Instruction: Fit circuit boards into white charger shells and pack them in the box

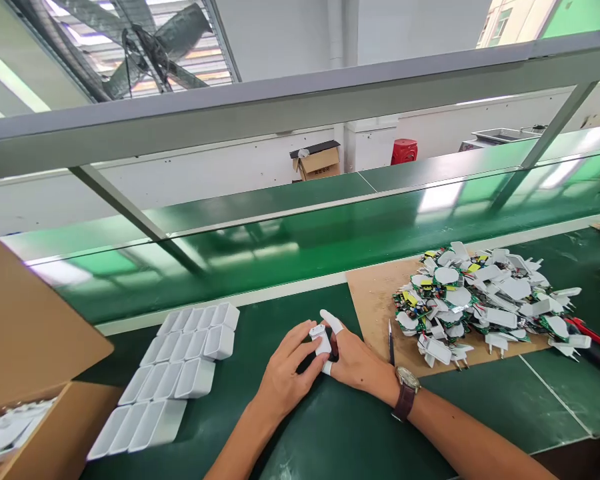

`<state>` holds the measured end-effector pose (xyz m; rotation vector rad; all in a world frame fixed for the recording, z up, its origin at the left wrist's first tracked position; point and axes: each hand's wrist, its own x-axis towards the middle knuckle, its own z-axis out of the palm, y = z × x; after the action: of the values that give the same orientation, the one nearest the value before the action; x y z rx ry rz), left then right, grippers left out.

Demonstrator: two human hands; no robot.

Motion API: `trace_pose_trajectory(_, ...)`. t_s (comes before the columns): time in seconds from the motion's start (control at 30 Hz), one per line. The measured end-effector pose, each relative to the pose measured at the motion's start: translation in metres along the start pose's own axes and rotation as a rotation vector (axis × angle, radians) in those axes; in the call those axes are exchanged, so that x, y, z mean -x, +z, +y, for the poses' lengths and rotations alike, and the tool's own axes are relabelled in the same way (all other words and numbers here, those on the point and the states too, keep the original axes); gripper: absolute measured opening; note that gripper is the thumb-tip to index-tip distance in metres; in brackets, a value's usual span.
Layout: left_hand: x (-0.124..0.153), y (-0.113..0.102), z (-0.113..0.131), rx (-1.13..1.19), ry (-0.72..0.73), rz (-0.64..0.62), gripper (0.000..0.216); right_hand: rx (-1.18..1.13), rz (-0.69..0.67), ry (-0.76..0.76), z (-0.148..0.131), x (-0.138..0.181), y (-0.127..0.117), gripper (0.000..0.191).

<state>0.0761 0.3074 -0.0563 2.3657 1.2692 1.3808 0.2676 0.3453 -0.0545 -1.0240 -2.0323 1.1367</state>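
A small white plastic piece [322,340] is held up between my two hands above the green bench top. My left hand [287,367] closes on it from the left with bent fingers and thumb. From the right, my right hand [357,360] grips the same piece, with white covers on its fingertips and its index finger sticking up. Part of the piece is hidden behind the fingers. To the left stand rows of open white plastic casings [195,380]. On the right lies a heap of white plug parts with green circuit boards [480,300].
A brown board [375,293] lies under the heap, with dark tweezers [391,341] near its left side. Red-handled pliers [597,347] lie far right. An open cardboard box [75,427] with white parts stands at left. A metal rail [290,110] crosses above the bench.
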Motion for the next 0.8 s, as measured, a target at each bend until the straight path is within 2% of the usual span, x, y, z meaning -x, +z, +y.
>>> trace_pose_trajectory(0.1, 0.004, -0.002, -0.002, 0.009, -0.02, -0.082, 0.029, 0.042, -0.007, -0.012, 0.002, 0.001, 0.003, 0.094)
trace_pose_trajectory(0.17, 0.004, -0.005, -0.008, 0.014, -0.084, -0.153, 0.026, 0.108, 0.007, -0.017, 0.004, 0.001, 0.004, 0.095)
trace_pose_trajectory(0.23, -0.003, -0.007, -0.019, -0.009, -0.153, -0.16, 0.021, 0.182, 0.061, -0.027, 0.004, 0.003, 0.005, 0.089)
trace_pose_trajectory(0.37, -0.04, -0.002, -0.044, -0.017, -0.305, -0.101, 0.027, 0.418, 0.11, -0.152, 0.007, 0.006, 0.004, 0.048)
trace_pose_trajectory(0.43, -0.06, 0.01, -0.052, 0.047, -0.353, -0.146, 0.032, 0.566, 0.08, -0.244, 0.01, 0.006, 0.005, 0.031)
trace_pose_trajectory(0.53, -0.082, 0.035, -0.055, 0.115, -0.346, -0.225, 0.033, 0.69, 0.056, -0.333, 0.015, 0.004, 0.01, 0.017)
trace_pose_trajectory(0.67, -0.092, 0.063, -0.053, 0.128, -0.34, -0.254, 0.034, 0.747, 0.033, -0.351, 0.017, 0.003, 0.011, 0.015)
trace_pose_trajectory(0.73, -0.091, 0.067, -0.051, 0.127, -0.351, -0.257, 0.036, 0.78, 0.006, -0.349, 0.015, 0.003, 0.009, 0.019)
trace_pose_trajectory(0.8, -0.084, 0.06, -0.047, 0.101, -0.348, -0.256, 0.039, 0.811, -0.024, -0.346, 0.012, 0.004, 0.006, 0.021)
